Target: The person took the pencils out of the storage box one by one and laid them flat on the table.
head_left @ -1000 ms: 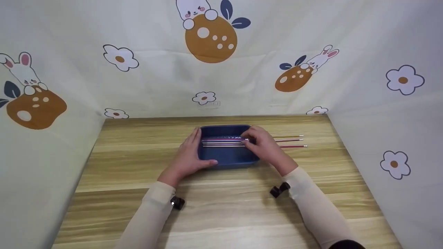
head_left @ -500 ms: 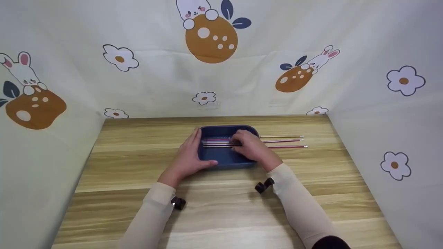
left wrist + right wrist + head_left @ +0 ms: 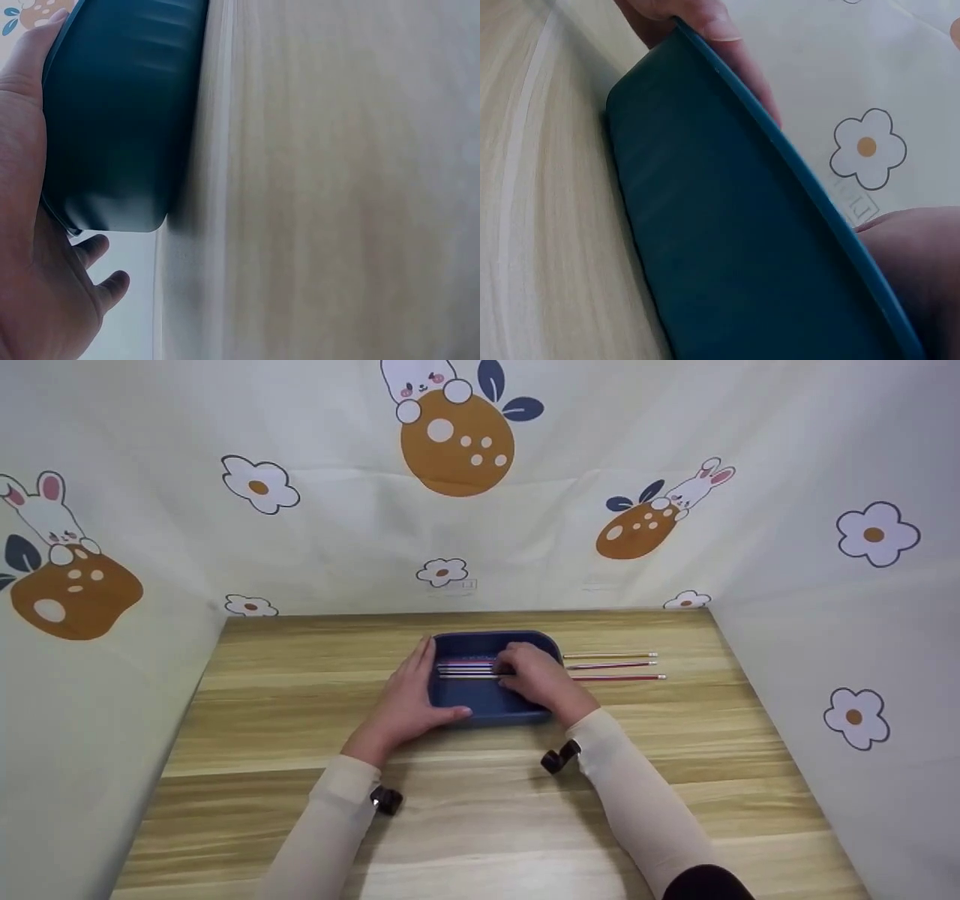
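Observation:
A dark blue box (image 3: 491, 710) without a lid stands on the table in the head view. Several striped pencils (image 3: 465, 669) lie side by side inside it. My left hand (image 3: 409, 697) holds the box's left end, thumb over the near rim and fingers along the side. In the left wrist view that hand (image 3: 26, 195) lies against the box wall (image 3: 124, 120). My right hand (image 3: 544, 679) reaches over the right end into the box, its bent fingers and thumb on either side of the pencils. Its fingertips are partly hidden; the right wrist view shows mostly the box's outer wall (image 3: 720, 202).
Three more pencils, a yellow one (image 3: 611, 655), a reddish one (image 3: 615, 665) and a red one (image 3: 619, 678), lie on the wooden table (image 3: 465, 810) just right of the box. A patterned cloth (image 3: 337, 540) hangs behind and along both sides.
My right hand has moved left from the box's right end, further in over the pencils, and now covers their right part. The left hand and the box have stayed put.

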Demonstrator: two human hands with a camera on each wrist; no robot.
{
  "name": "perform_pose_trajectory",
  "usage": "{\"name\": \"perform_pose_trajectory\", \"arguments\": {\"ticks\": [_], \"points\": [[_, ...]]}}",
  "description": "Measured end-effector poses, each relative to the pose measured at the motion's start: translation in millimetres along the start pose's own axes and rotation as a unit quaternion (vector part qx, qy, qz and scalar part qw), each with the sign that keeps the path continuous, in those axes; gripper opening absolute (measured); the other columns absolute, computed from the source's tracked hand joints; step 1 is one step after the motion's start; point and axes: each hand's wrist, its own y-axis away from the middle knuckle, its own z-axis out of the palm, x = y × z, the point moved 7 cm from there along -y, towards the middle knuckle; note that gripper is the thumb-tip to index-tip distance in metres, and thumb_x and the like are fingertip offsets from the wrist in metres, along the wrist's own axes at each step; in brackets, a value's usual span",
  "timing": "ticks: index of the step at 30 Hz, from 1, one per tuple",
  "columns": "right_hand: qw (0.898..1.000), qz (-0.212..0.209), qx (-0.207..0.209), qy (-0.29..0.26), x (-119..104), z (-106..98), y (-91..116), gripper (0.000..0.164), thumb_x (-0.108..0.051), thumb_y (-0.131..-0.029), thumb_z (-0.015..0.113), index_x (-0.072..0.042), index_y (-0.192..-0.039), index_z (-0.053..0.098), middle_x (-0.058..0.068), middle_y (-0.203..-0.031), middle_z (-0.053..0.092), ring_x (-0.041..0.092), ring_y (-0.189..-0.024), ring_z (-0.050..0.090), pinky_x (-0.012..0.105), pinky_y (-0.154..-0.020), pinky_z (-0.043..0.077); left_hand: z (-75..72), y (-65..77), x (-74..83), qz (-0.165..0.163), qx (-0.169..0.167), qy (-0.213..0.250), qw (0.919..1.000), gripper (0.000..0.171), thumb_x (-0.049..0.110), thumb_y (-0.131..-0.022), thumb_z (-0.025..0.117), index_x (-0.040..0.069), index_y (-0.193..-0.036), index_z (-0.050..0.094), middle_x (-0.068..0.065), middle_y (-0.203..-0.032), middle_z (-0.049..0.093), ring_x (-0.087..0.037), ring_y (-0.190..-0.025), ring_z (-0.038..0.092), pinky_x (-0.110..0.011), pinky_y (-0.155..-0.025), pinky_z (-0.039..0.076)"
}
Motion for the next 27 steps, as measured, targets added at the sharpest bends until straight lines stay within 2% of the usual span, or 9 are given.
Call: {"name": "perform_pose_trajectory", "arguments": {"ticks": [8,15,20,27], "points": [[1.0,-0.007,0.006,-0.006,0.5,1.7,-0.5,0.009,-0.005,-0.096,0.084,-0.006,-0.105,0.082,0.008,-0.102,0.073,0.029,-0.102,0.068,0.048,-0.096,0.057,-1.6,1.0,0.6,-0.001,0.001,0.001,1.0,0.142,0.066,-0.078,0.095,0.009,-0.179,0.01,-0.016,-0.185,0.011,-0.038,-0.168,0.017,-0.057,-0.134,0.022],[1.0,-0.017,-0.008,-0.008,0.0,4.1,-2.5,0.014,-0.003,-0.096,0.083,-0.005,-0.11,0.083,0.01,-0.106,0.075,0.03,-0.105,0.069,0.049,-0.099,0.057,-1.6,1.7,0.2,-0.007,-0.005,0.003,1.0,0.142,0.067,-0.079,0.093,0.01,-0.179,0.009,-0.015,-0.185,0.009,-0.039,-0.169,0.015,-0.058,-0.135,0.021],[0.999,-0.002,-0.029,-0.032,2.3,6.6,-4.3,0.015,-0.001,-0.097,0.083,-0.004,-0.112,0.083,0.01,-0.107,0.077,0.029,-0.104,0.071,0.048,-0.099,0.058,-1.1,0.8,0.3,-0.006,-0.006,-0.001,1.0,0.143,0.067,-0.079,0.093,0.009,-0.179,0.009,-0.016,-0.185,0.009,-0.04,-0.168,0.016,-0.06,-0.134,0.021],[0.998,0.001,-0.029,-0.052,1.3,5.1,-5.3,0.014,0.003,-0.095,0.082,-0.004,-0.108,0.085,0.01,-0.105,0.079,0.027,-0.1,0.071,0.046,-0.095,0.059,-0.3,1.6,-0.7,-0.015,-0.008,-0.001,0.9999,0.143,0.069,-0.079,0.093,0.012,-0.179,0.008,-0.014,-0.186,0.009,-0.04,-0.168,0.015,-0.059,-0.134,0.02]]}}
